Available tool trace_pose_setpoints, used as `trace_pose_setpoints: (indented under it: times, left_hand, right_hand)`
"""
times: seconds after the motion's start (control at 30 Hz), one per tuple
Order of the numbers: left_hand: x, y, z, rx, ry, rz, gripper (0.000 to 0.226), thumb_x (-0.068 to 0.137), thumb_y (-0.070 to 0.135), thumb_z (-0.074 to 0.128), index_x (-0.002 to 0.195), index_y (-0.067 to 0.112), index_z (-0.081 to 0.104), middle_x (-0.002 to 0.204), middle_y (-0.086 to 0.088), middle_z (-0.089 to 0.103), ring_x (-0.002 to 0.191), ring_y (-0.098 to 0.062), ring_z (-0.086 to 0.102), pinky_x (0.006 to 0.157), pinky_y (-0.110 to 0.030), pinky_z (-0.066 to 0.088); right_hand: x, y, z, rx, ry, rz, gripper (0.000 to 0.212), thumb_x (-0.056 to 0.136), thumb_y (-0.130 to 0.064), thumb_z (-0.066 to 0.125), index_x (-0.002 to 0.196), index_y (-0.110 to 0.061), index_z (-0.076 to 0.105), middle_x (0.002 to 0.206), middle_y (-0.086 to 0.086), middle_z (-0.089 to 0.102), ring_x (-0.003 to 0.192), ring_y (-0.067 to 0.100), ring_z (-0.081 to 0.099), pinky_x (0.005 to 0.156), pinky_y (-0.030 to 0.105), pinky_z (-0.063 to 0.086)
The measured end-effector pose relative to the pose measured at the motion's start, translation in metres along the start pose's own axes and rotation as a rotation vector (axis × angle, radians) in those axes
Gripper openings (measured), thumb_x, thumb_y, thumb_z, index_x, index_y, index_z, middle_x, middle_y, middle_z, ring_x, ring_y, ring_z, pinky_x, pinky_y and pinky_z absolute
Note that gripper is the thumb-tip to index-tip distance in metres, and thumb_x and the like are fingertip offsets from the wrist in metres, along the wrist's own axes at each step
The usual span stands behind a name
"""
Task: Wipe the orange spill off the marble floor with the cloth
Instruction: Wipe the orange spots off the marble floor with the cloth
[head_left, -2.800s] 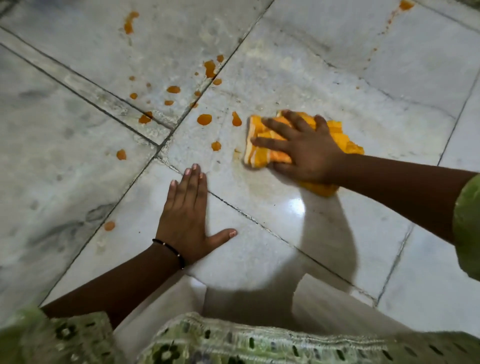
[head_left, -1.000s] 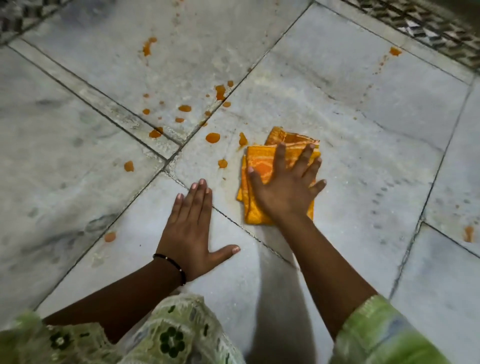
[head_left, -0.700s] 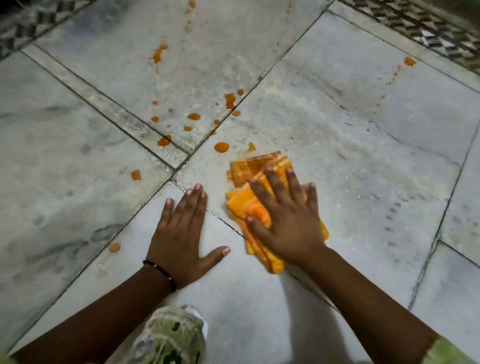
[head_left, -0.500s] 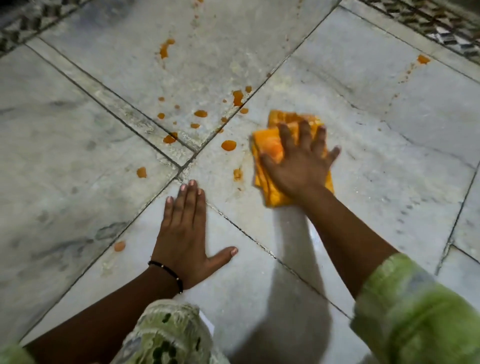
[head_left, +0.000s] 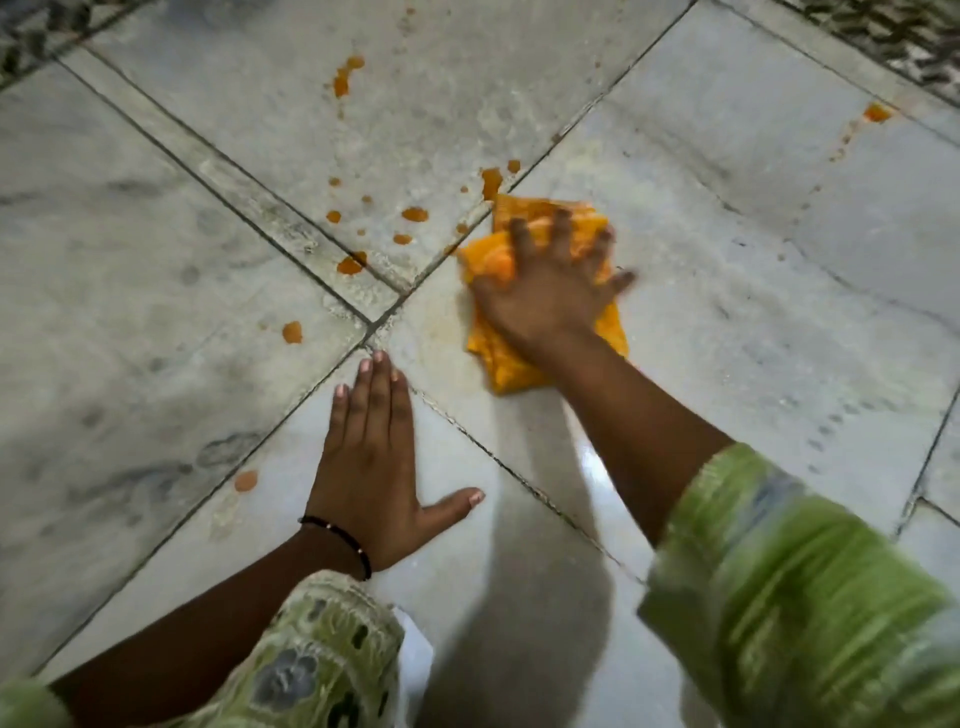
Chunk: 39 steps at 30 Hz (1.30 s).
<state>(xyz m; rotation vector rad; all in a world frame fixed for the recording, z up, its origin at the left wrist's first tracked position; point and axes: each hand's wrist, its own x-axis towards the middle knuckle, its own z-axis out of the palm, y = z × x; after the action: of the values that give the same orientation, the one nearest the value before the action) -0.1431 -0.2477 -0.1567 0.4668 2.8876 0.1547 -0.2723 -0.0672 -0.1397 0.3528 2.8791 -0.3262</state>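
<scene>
The right hand (head_left: 545, 296) is laid palm down on the orange cloth (head_left: 524, 364), its fingers spread straight and pressed onto the fabric; its outline is blurred. The left hand (head_left: 374, 467) is planted flat on the marble floor (head_left: 130, 312), fingers together and straight, thumb stretched out to the side, with nothing held. A thin dark bracelet (head_left: 343, 535) is worn at the left wrist. The two hands are kept apart, the left nearer the body.

The cloth is bunched on the floor just right of a crossing of tile joints. The orange spill (head_left: 414, 214) is scattered as separate drops to the left of and beyond the cloth, one blot (head_left: 491, 182) nearly touching its far edge. A lone drop (head_left: 245, 480) lies left of the left hand. Green patterned sleeves (head_left: 805, 597) are seen at the bottom edge. No container is shown.
</scene>
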Motion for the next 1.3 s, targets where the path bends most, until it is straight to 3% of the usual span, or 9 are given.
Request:
trace_pose_setpoints:
  times: [0.1, 0.23, 0.33, 0.47, 0.6, 0.77, 0.97, 1.13, 1.3]
  left_hand:
    - [0.000, -0.001, 0.000, -0.008, -0.005, 0.001, 0.122, 0.071, 0.088, 0.025, 0.144, -0.009, 0.019, 0.154, -0.028, 0.013, 0.144, -0.037, 0.013, 0.117, -0.049, 0.009]
    - [0.000, -0.003, 0.001, -0.048, 0.004, 0.006, 0.120, 0.072, 0.087, 0.025, 0.146, -0.008, 0.017, 0.155, -0.026, 0.010, 0.145, -0.036, 0.010, 0.117, -0.047, 0.007]
    - [0.000, -0.002, 0.000, -0.043, 0.022, 0.005, 0.121, 0.071, 0.087, 0.027, 0.146, -0.008, 0.015, 0.156, -0.026, 0.009, 0.145, -0.036, 0.009, 0.117, -0.046, 0.005]
    - [0.001, -0.002, 0.000, -0.006, 0.012, 0.037, 0.122, 0.072, 0.086, 0.027, 0.145, -0.010, 0.013, 0.155, -0.029, 0.007, 0.144, -0.040, 0.007, 0.116, -0.049, 0.007]
    - [0.004, -0.005, -0.002, 0.017, -0.091, 0.060, 0.128, 0.068, 0.091, 0.016, 0.145, -0.011, 0.006, 0.155, -0.029, -0.003, 0.145, -0.039, -0.004, 0.116, -0.048, -0.001]
    - [0.010, -0.012, -0.021, 0.063, -0.339, 0.024, 0.137, 0.053, 0.098, 0.017, 0.137, 0.002, -0.035, 0.145, -0.018, -0.042, 0.138, -0.031, -0.033, 0.114, -0.042, -0.016]
    - [0.029, 0.000, -0.049, 0.306, -0.645, 0.006, 0.131, 0.071, 0.078, 0.052, 0.141, 0.001, -0.028, 0.148, -0.019, -0.037, 0.141, -0.032, -0.026, 0.119, -0.046, 0.003]
    - [0.037, -0.004, -0.078, 0.462, -0.782, 0.061, 0.131, 0.068, 0.080, 0.053, 0.144, 0.008, -0.026, 0.152, -0.015, -0.031, 0.145, -0.028, -0.017, 0.118, -0.047, 0.003]
    - [0.045, -0.001, -0.085, 0.496, -0.835, 0.104, 0.127, 0.071, 0.078, 0.053, 0.145, 0.010, -0.024, 0.153, -0.014, -0.029, 0.145, -0.025, -0.015, 0.116, -0.047, -0.001]
  right_hand:
    - [-0.024, -0.037, 0.015, -0.034, 0.017, -0.218, 0.076, 0.084, -0.066, 0.036, 0.151, -0.037, 0.014, 0.162, 0.004, -0.004, 0.143, 0.042, -0.018, 0.104, 0.071, -0.012]
    - [-0.077, 0.029, 0.019, -0.111, 0.089, -0.369, 0.074, 0.078, -0.068, 0.025, 0.149, -0.045, 0.016, 0.162, -0.004, 0.003, 0.147, 0.033, -0.008, 0.111, 0.065, -0.003]
    - [-0.053, 0.083, 0.002, -0.127, 0.091, -0.192, 0.076, 0.076, -0.072, 0.022, 0.148, -0.047, 0.017, 0.162, -0.005, 0.002, 0.147, 0.031, -0.007, 0.111, 0.065, -0.003]
    - [0.002, 0.049, -0.005, -0.062, 0.100, 0.048, 0.081, 0.081, -0.075, 0.031, 0.151, -0.036, 0.018, 0.162, 0.005, 0.002, 0.145, 0.039, -0.014, 0.108, 0.067, -0.012]
    - [-0.031, 0.004, 0.014, -0.157, 0.052, -0.304, 0.085, 0.080, -0.077, 0.034, 0.152, -0.037, 0.013, 0.162, 0.004, -0.001, 0.145, 0.037, -0.015, 0.110, 0.060, -0.014]
    - [-0.067, 0.092, 0.003, -0.205, 0.077, -0.631, 0.077, 0.075, -0.074, 0.032, 0.145, -0.041, 0.032, 0.159, -0.002, 0.020, 0.147, 0.034, 0.010, 0.112, 0.064, 0.010]
    - [0.000, 0.093, -0.015, -0.092, 0.062, -0.091, 0.076, 0.082, -0.076, 0.032, 0.149, -0.043, 0.016, 0.162, 0.000, 0.002, 0.146, 0.035, -0.009, 0.109, 0.065, -0.006]
    - [-0.025, 0.028, -0.008, -0.244, -0.092, -0.547, 0.072, 0.087, -0.069, 0.032, 0.150, -0.042, 0.010, 0.162, 0.000, -0.005, 0.146, 0.032, -0.014, 0.109, 0.065, -0.009]
    - [-0.064, 0.073, -0.001, -0.252, -0.035, -0.846, 0.078, 0.074, -0.072, 0.022, 0.147, -0.042, 0.027, 0.161, -0.004, 0.014, 0.148, 0.029, 0.004, 0.112, 0.060, 0.002]
